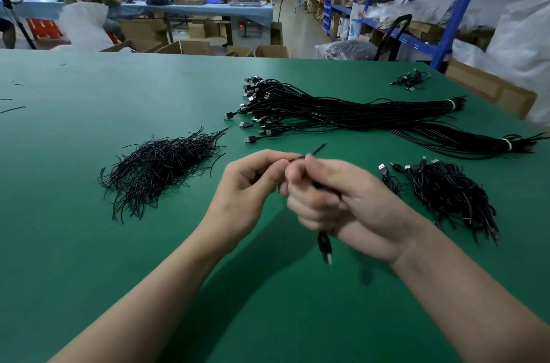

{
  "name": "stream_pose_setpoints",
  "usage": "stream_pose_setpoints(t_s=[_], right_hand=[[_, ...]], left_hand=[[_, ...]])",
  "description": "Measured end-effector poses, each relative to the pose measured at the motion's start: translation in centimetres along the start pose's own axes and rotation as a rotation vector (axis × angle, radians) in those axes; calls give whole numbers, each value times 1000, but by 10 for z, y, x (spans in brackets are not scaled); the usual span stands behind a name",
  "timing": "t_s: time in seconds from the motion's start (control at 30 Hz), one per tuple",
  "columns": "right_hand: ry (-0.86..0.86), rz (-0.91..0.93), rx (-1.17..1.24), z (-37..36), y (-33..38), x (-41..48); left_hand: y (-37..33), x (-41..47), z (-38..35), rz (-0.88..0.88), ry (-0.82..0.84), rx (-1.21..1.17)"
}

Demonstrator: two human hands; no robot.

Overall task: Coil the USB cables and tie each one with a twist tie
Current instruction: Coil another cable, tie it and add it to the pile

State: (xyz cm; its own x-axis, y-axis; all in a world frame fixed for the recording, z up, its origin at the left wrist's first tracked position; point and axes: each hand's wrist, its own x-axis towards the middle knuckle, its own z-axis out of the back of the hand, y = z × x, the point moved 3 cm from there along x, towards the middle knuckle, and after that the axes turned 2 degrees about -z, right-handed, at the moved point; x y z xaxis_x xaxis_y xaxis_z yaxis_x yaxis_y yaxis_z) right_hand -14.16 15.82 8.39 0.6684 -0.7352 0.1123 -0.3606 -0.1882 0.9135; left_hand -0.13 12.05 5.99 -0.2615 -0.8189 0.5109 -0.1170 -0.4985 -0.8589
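My right hand (342,208) is gripping the USB cable (324,245), its plug dangling near-side and the coil hiding inside my blurred fist. My left hand (253,184) is pinching the twist tie (318,149), its end pointing far-right.

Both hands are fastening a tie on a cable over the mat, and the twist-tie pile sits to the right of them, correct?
No: the head view shows the twist-tie pile to the left of the hands. The heap on the right is coiled cables. Otherwise yes: the left hand pinches the twist tie and the right hand grips the cable over the mat.
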Motion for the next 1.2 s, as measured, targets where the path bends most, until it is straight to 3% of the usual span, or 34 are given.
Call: stream_pose_setpoints(t_s=[0.07, 0.23, 0.37, 0.47, 0.57, 0.7, 0.77, 0.87, 0.93, 1.03, 1.1, 1.2], right_hand=[[-163, 110, -10, 1, 8, 8], [-526, 294, -222, 15, 17, 21], [-718, 310, -970, 30, 26, 21], [-652, 102, -1327, 39, 23, 15], [-425, -123, -1224, 38, 10, 6], [-92, -339, -525, 28, 3, -10], [56, -329, -262, 19, 5, -15], [154, -134, 50, 3, 8, -12], [63, 25, 145, 0, 12, -4], [-258, 176, 0, 5, 14, 8], [-472, 224, -232, 11, 13, 14], [-696, 250, -821, 22, 15, 16]], left_hand=[[4, -3, -9, 31, 39, 28], [12, -15, -21, -5, 136, 404], [7, -18, -19, -100, 188, 623], [-4, -12, -7, -245, 96, 728], [-11, -5, 5, -294, -1, 655], [-4, -5, 4, -60, 18, 171], [-1, -5, 1, -6, 2, -9], [8, -6, -5, 49, -9, -146], [15, -10, -12, 113, 14, -218], [21, -15, -19, 156, 66, -74], [25, -17, -21, 141, 80, 126], [24, -19, -20, 20, 126, 487]])
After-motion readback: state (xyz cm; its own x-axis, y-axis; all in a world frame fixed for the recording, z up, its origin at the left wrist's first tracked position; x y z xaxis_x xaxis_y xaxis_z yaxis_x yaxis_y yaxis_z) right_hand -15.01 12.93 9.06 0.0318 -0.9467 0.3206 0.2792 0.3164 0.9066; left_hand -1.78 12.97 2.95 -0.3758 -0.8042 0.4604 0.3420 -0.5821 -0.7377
